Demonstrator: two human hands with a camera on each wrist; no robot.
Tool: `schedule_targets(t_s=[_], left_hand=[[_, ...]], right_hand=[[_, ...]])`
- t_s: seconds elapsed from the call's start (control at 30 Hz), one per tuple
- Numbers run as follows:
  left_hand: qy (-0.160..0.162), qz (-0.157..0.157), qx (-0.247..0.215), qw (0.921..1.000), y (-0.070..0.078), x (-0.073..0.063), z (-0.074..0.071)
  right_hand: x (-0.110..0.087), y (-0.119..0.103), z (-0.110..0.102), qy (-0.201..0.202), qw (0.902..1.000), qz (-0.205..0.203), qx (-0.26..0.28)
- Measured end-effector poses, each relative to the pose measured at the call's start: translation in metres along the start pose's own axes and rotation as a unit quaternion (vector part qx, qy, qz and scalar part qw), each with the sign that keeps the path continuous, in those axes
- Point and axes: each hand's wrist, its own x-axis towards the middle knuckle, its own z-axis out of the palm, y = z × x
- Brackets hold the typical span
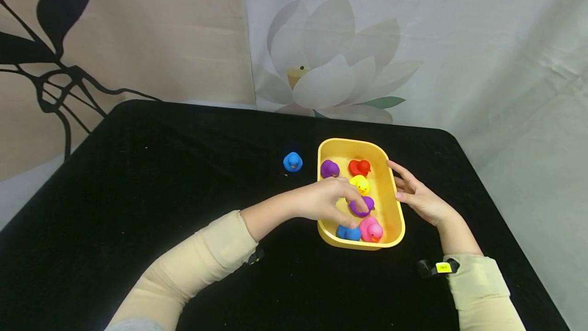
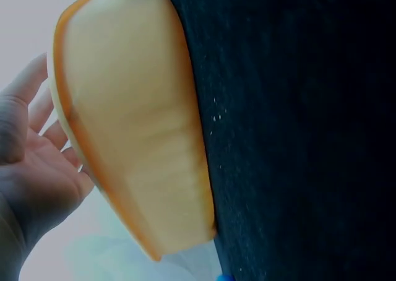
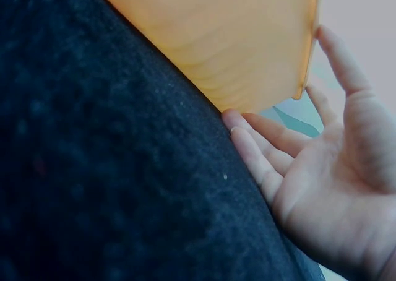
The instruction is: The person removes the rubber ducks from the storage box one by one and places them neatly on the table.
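Note:
A yellow tray (image 1: 390, 218) on the black table holds several small rubber ducks. My left hand (image 1: 327, 199) reaches over its left wall, thumb and index finger apart. The index finger overlaps a purple duck (image 1: 369, 203) in the head view; the thumb tip is right by a blue duck (image 1: 347, 233) and a pink duck (image 1: 371, 229). In the left wrist view the tray wall hides the fingertips. My right hand (image 1: 424, 201) touches the tray's right side with extended fingers; in the right wrist view its lower fingertips (image 3: 232, 117) are at the tray's bottom edge.
Farther up in the tray are a red duck (image 1: 359, 167), a yellow duck (image 1: 362, 186) and another purple duck (image 1: 329, 168). Outside, left of the tray, a blue duck (image 1: 292, 162) stands on the black cloth (image 1: 184, 167). A printed curtain (image 1: 193, 34) hangs behind the table.

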Motion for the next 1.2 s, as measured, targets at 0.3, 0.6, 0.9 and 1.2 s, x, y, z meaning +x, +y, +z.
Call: schedule_targets(t_s=[0.3, 0.6, 0.9, 1.2], left_hand=[[-0.063, 0.007, 0.027, 0.9976, 0.003, 0.005, 0.007], [-0.091, 0.001, 0.066, 0.9937, 0.005, 0.008, 0.011], [-0.100, -0.015, 0.127, 0.9868, 0.007, 0.009, 0.016], [-0.097, -0.026, 0.125, 0.9871, 0.008, 0.008, 0.016]], right_hand=[[0.000, 0.000, 0.000, -0.002, 1.0000, -0.003, 0.000], [0.000, -0.002, 0.001, 0.001, 1.0000, 0.000, -0.004], [0.000, -0.002, 0.000, -0.002, 1.0000, -0.002, -0.004], [0.000, -0.002, 0.001, 0.001, 1.0000, -0.001, -0.008]])
